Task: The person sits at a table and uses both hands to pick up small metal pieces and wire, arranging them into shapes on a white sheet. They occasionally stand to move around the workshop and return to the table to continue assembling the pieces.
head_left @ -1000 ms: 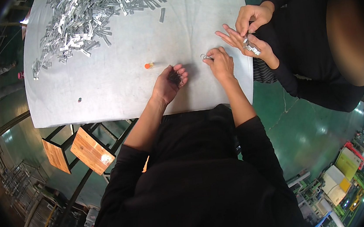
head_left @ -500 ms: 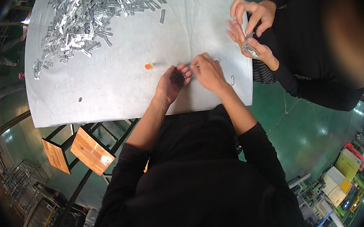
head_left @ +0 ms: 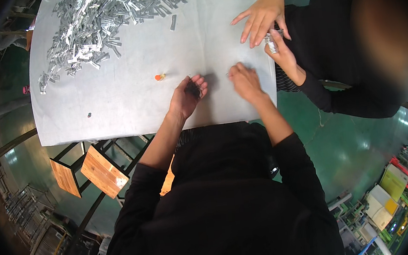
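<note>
My left hand is palm up above the near part of the white-covered table. Its half-curled fingers cradle a bunch of thin dark wiry pieces, too small to make out singly. To its right, my right hand is low over the cloth near the table's right edge. Its fingers are bent and pressed together at the tips; whatever they may pinch is hidden. A small bottle with an orange cap lies beyond my left hand, apart from it.
A large heap of grey metal strips covers the far left of the table. One loose strip lies beside it. A co-worker's hands hold a stack of metal strips at the right edge. Wooden-topped stools stand at lower left.
My right hand has parted from my left and moved right, over where small wire hooks lay; those hooks no longer show. The co-worker's upper hand now spreads its fingers over the stack.
</note>
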The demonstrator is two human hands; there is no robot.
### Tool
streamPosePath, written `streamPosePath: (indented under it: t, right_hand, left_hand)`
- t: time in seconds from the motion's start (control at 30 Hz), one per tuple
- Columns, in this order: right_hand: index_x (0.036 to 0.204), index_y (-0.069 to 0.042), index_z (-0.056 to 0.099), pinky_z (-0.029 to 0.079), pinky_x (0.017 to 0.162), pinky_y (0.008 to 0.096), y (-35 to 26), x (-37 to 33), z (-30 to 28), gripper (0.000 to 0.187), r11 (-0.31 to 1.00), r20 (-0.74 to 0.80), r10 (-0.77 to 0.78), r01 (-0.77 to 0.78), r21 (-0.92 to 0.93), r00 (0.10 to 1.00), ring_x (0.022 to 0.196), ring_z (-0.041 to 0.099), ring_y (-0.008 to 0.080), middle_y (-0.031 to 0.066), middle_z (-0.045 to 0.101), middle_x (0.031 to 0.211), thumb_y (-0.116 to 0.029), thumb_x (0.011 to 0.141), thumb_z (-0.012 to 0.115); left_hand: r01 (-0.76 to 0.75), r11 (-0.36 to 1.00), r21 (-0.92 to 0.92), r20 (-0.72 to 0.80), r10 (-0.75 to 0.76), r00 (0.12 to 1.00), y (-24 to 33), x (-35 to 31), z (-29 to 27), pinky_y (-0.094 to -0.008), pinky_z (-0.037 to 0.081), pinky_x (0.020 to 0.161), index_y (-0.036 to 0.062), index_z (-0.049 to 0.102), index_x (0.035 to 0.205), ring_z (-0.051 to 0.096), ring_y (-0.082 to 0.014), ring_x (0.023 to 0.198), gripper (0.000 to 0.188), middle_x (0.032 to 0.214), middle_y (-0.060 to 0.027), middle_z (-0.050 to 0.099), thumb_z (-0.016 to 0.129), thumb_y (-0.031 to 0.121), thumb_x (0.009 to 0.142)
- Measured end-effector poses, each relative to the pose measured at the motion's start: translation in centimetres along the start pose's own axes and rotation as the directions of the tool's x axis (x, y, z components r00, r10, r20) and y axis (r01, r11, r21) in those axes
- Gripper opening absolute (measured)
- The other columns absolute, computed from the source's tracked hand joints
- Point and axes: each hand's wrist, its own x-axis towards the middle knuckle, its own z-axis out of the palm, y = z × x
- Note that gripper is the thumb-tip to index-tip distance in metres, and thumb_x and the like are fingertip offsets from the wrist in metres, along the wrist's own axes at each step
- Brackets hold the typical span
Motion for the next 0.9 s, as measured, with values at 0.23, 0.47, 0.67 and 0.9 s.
streamPosePath:
  t: [0.23,0.47,0.67,0.9]
  right_hand:
    - [0.080,-0.009,0.054,0.045,0.066,0.0404,-2.5,-7.6,-4.0,0.013,0.851,-0.168,-0.133,0.200,0.486,0.977,0.078,0.055,0.0289,0.0085,0.052,0.084,-0.009,0.070,0.062]
    - [0.085,-0.007,0.054,0.046,0.064,0.0362,10.6,-22.5,-12.7,0.006,0.703,-0.287,0.211,0.059,0.709,0.934,0.074,0.057,0.0276,0.0080,0.052,0.084,-0.011,0.080,0.056]
    - [0.103,-0.001,0.057,0.048,0.068,0.0266,24.0,-36.5,-10.8,0.023,-0.255,0.159,0.358,-0.068,0.964,0.920,0.076,0.059,0.0145,0.0057,0.058,0.090,-0.017,0.089,0.049]
    - [0.096,0.000,0.059,0.049,0.069,0.0237,36.2,-48.1,-14.6,0.020,-0.251,0.194,0.613,-0.043,0.967,0.766,0.074,0.058,0.0097,0.0030,0.060,0.084,-0.018,0.088,0.053]
  left_hand:
    - [-0.014,0.971,0.238,0.087,-0.007,0.996,-7.9,-1.5,4.1,-0.0340,0.041,0.084,0.0037,0.053,0.097,0.054,-0.0183,0.088,0.030,0.092,-0.0072,0.058,0.034,0.026,0.094]
    - [0.210,0.885,0.415,0.071,-0.261,0.963,-21.9,-3.8,11.5,-0.0261,0.044,0.059,0.0067,0.054,0.087,0.055,-0.0140,0.074,0.025,0.080,-0.0036,0.057,0.041,0.028,0.092]
    - [0.424,0.679,0.599,0.081,-0.579,0.811,-40.0,-3.5,22.3,-0.0205,0.037,0.051,0.0102,0.049,0.079,0.047,-0.0105,0.064,0.028,0.071,-0.0002,0.048,0.044,0.035,0.091]
    - [0.483,0.380,0.789,-0.012,-0.777,0.630,-55.5,0.4,31.5,-0.0206,0.037,0.051,0.0097,0.048,0.078,0.046,-0.0106,0.061,0.032,0.071,0.0001,0.048,0.040,0.038,0.092]
